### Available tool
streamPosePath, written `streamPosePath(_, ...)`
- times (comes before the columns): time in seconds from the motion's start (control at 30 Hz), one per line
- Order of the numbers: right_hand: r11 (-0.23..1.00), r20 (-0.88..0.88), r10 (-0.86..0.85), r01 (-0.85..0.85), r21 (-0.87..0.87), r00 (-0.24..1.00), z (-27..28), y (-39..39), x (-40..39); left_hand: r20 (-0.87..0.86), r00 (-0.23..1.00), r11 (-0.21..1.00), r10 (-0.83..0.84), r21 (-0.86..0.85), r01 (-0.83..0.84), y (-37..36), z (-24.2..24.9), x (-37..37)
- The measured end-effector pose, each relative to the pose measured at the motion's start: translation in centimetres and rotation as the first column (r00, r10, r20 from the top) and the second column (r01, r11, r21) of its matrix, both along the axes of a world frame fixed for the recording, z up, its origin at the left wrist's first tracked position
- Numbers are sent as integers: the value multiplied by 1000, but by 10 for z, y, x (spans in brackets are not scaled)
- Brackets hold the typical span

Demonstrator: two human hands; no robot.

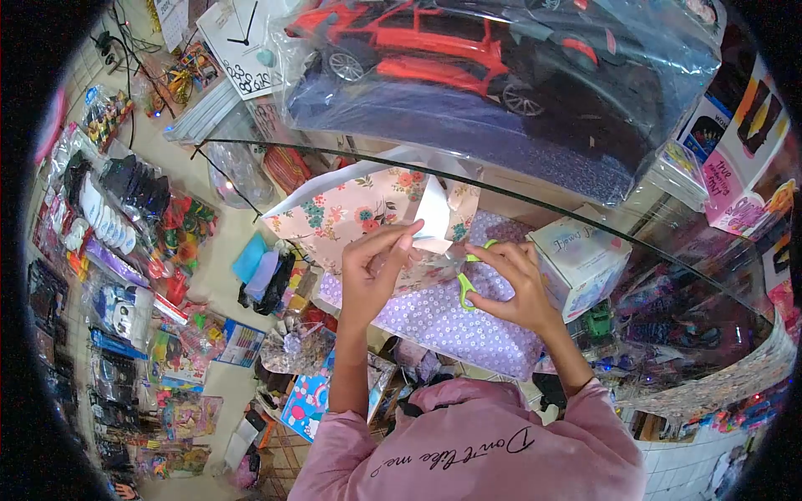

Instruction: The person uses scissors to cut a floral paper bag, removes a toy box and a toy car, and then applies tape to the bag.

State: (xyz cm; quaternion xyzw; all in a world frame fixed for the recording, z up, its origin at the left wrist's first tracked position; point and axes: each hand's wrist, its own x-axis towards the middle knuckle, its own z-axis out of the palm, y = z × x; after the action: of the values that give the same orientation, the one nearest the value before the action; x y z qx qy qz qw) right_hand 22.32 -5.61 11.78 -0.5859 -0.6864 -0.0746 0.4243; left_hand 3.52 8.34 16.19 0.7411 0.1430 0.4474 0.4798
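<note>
My left hand (376, 265) is closed in a pinch at the edge of pink floral wrapping paper (322, 219), where a white folded flap (432, 213) shows its plain underside. Green-handled scissors (465, 290) are in my right hand (522, 288), with thumb and fingers at the handle loops. Their blades point toward the paper's edge near my left fingertips; whether they are apart or together I cannot make out. Beneath both hands lies a purple sheet with small white flowers (501, 338). A white box with printed lettering (576, 259) stands just right of my right hand.
A glass shelf edge (376, 159) crosses just beyond the paper. Above it sits a plastic-wrapped red toy car (434, 50). A white clock (242, 42) stands at upper left. Packaged goods (125, 225) hang along the left, and boxes (743, 159) stack at right.
</note>
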Motion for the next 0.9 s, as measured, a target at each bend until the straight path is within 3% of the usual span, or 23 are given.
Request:
streamPosePath(0.33,996,141,-65,56,63,988,12,-4,-1,-47,998,980,-46,-196,36,-6,16,0)
streamPosePath(0.9,999,88,-40,42,-14,995,12,-11,9,-11,969,948,-247,-211,239,4,16,-5)
